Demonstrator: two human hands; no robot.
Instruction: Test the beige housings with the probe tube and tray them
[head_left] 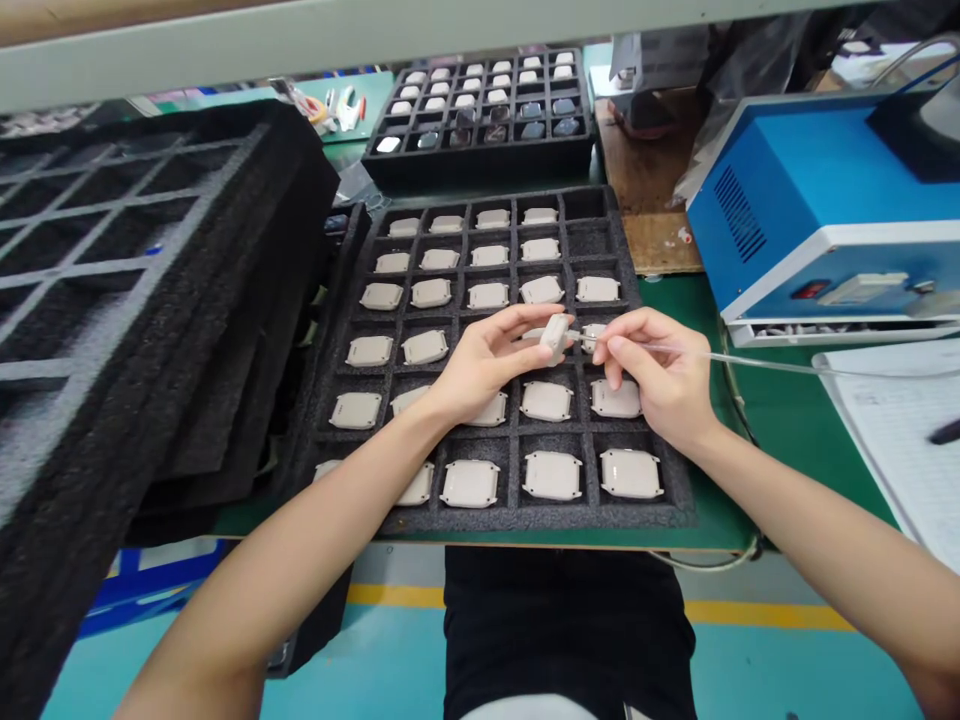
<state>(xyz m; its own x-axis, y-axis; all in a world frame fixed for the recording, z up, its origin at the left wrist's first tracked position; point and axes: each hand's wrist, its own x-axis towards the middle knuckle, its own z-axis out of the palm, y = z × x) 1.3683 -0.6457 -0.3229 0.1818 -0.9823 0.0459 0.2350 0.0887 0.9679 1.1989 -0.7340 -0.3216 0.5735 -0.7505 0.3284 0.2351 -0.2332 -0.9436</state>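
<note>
left hand (484, 362) pinches a beige watch case (555, 338); right hand (667, 375) grips a clear tube (780, 363) by it, both nearer the right edge of the foam tray (540, 520).

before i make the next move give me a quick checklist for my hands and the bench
1. Left hand grips the small beige squarish case: ok.
2. Right hand pinches the thin translucent tube: ok.
3. Tube's tip seated in the case: cannot tell; too small.
4. Dark-grey foam grid tray sits on the green tabletop: ok.
5. Tube clear of the white paper: cannot tell; they overlap in view.
6. Boxy blue-and-white machine switched on: cannot tell.
</note>
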